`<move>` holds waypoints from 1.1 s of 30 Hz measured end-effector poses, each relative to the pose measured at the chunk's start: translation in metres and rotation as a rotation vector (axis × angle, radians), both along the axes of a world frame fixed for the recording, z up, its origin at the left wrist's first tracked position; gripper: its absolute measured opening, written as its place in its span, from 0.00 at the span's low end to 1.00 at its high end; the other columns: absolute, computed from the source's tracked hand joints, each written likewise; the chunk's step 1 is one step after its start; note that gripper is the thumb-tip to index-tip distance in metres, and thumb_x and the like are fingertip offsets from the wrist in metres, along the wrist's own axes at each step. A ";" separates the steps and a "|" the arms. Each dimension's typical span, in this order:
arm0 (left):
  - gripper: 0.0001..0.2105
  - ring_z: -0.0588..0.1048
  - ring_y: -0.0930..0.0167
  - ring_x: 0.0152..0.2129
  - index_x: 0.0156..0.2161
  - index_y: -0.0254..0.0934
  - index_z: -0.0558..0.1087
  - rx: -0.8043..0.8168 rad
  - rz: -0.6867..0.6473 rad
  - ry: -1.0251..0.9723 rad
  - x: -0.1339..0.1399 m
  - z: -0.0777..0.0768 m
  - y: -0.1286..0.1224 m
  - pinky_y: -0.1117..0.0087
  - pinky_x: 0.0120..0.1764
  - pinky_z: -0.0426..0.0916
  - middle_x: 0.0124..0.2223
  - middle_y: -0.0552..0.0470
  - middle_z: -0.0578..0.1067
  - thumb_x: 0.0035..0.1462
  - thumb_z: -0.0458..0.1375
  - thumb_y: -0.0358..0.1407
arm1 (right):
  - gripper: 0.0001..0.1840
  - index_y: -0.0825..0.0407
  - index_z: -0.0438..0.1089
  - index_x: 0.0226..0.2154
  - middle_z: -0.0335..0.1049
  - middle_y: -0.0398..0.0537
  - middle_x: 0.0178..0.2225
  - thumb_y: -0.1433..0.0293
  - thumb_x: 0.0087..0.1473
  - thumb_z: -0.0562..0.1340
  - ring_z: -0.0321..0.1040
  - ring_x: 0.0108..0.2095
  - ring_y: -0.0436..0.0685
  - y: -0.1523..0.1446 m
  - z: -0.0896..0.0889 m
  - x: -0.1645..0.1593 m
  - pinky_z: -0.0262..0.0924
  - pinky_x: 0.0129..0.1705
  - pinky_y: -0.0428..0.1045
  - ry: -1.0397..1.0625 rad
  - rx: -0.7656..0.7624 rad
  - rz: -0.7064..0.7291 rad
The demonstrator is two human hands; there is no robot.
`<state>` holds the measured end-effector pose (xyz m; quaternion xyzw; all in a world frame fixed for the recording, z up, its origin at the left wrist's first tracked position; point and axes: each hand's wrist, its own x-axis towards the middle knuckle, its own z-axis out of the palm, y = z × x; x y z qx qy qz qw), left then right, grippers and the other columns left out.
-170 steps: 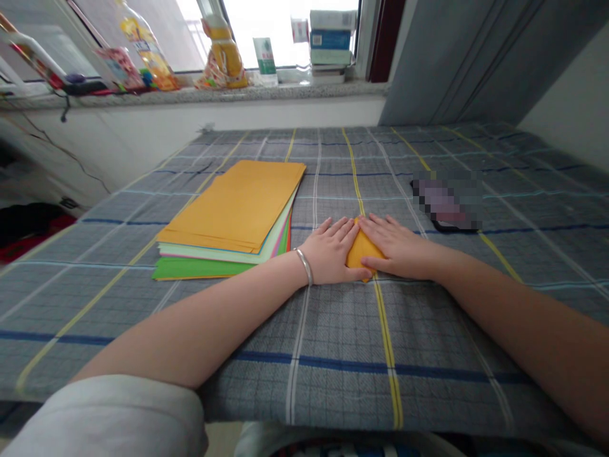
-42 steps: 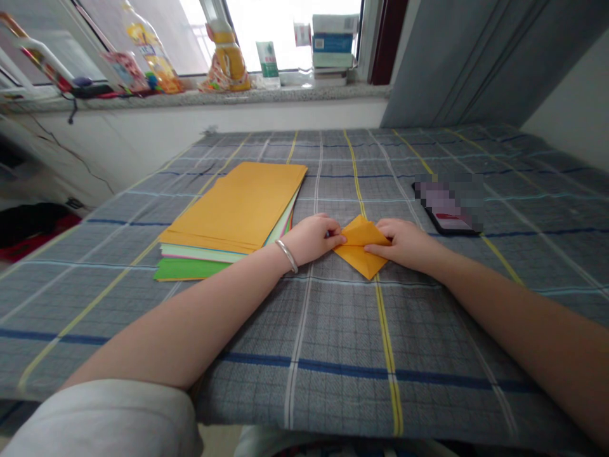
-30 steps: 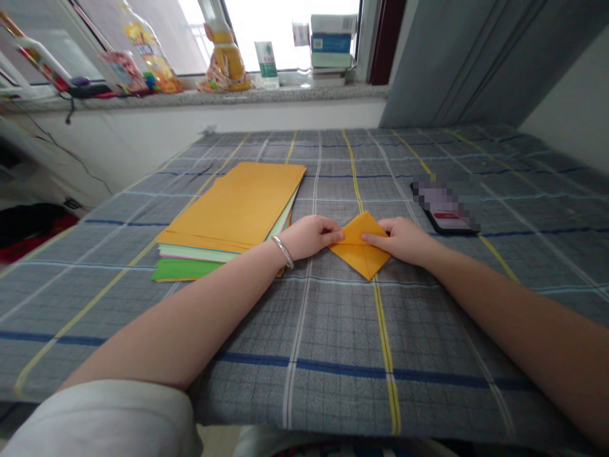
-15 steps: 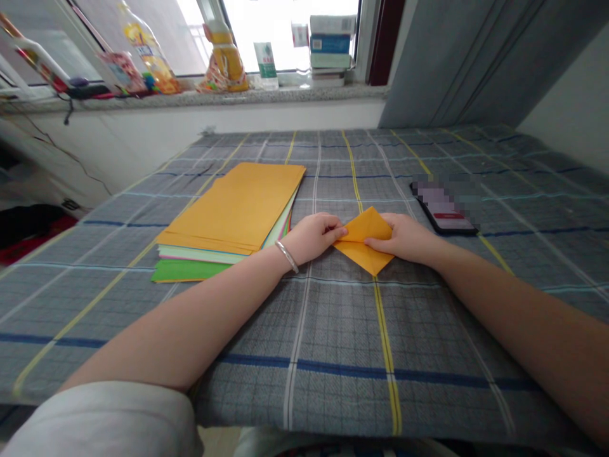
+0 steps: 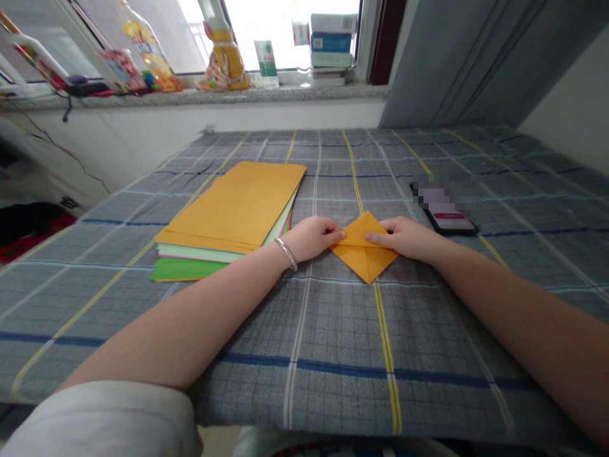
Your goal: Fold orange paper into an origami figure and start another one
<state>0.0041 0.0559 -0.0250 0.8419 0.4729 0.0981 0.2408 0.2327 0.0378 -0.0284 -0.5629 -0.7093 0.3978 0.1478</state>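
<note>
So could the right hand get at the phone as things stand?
Likely yes: the phone lies beyond the right hand, to its right, and nothing seems to stand between them, though that hand holds the paper.

Left hand (image 5: 314,237): bare. Silver-coloured bangle (image 5: 286,255) at the wrist, narrow, plain, glossy. Left sleeve (image 5: 109,419): pale grey-white, loose, wide-mouthed, ending near the elbow; softly creased. Right hand (image 5: 412,238) and right forearm (image 5: 514,304): bare over the visible length. Lap: pale cloth (image 5: 264,439), mostly hidden by the table edge; garment type unclear.
</note>
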 end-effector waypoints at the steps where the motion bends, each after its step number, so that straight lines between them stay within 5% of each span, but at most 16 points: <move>1: 0.15 0.64 0.74 0.22 0.29 0.36 0.72 -0.006 -0.005 0.000 0.000 0.000 0.000 0.72 0.26 0.53 0.23 0.56 0.68 0.62 0.51 0.43 | 0.16 0.50 0.76 0.34 0.79 0.49 0.34 0.56 0.56 0.59 0.73 0.31 0.58 -0.001 0.001 -0.001 0.61 0.28 0.49 -0.001 -0.008 -0.006; 10: 0.16 0.65 0.74 0.22 0.27 0.36 0.71 0.105 -0.012 0.059 -0.001 -0.001 -0.001 0.71 0.27 0.55 0.23 0.55 0.69 0.62 0.53 0.43 | 0.18 0.49 0.75 0.32 0.77 0.47 0.32 0.53 0.56 0.58 0.70 0.29 0.56 -0.002 -0.003 -0.002 0.55 0.27 0.50 -0.183 0.185 -0.032; 14: 0.15 0.72 0.69 0.31 0.33 0.35 0.73 0.240 -0.042 0.159 0.002 -0.004 -0.005 0.70 0.35 0.63 0.32 0.50 0.75 0.66 0.50 0.40 | 0.20 0.49 0.69 0.26 0.72 0.47 0.27 0.51 0.57 0.56 0.65 0.28 0.56 -0.001 -0.005 -0.002 0.48 0.27 0.51 -0.378 0.358 -0.075; 21: 0.19 0.76 0.65 0.38 0.41 0.34 0.74 0.330 0.038 0.354 0.014 -0.007 -0.014 0.66 0.42 0.68 0.41 0.43 0.78 0.69 0.43 0.41 | 0.20 0.49 0.67 0.26 0.72 0.49 0.28 0.54 0.60 0.52 0.64 0.28 0.57 -0.004 0.000 -0.007 0.45 0.26 0.51 -0.542 0.350 -0.118; 28: 0.16 0.76 0.64 0.36 0.52 0.36 0.70 0.319 0.091 0.250 0.014 -0.010 -0.012 0.65 0.39 0.69 0.42 0.45 0.78 0.67 0.45 0.39 | 0.19 0.48 0.66 0.27 0.73 0.49 0.29 0.53 0.59 0.53 0.65 0.29 0.58 0.002 -0.003 -0.009 0.47 0.27 0.51 -0.601 0.354 -0.126; 33: 0.18 0.72 0.64 0.47 0.57 0.41 0.71 0.439 -0.083 0.141 0.012 -0.018 -0.008 0.62 0.52 0.65 0.51 0.45 0.73 0.67 0.46 0.37 | 0.18 0.48 0.64 0.27 0.73 0.49 0.29 0.54 0.59 0.53 0.66 0.30 0.58 0.000 -0.002 -0.011 0.47 0.26 0.51 -0.619 0.344 -0.120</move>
